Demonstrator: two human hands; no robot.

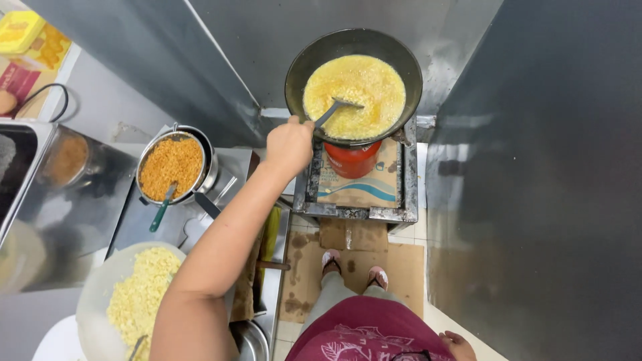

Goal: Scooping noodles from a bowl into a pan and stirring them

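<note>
The left hand (289, 144) is stretched out over the stove, and its fingers are wrapped tight around the end of a long grey metal ladle (336, 109). The ladle's handle runs from the hand, low on the left, up and to the right. Its scoop end points into the middle of the pan and sits in the food. The big round black metal pan (298, 73) is full of bubbly yellow bits in oil (361, 90). The pan sits on a square grey metal stove frame (409, 180), and a red gas can (352, 160) stands under it.

The right hand (460, 345) hangs low by the person's side, at the bottom edge. Its fingers look loosely curled and hold nothing.

On the shiny steel bench (134, 220) to the left stands a round silver metal pot of orange fried crumbs (172, 167) with a green-handled spoon (160, 209) leaning in it. Nearer to the person is a white round bowl of pale yellow raw bits (138, 297). Brown cardboard (401, 264) lies flat on the floor under the person's feet.
</note>
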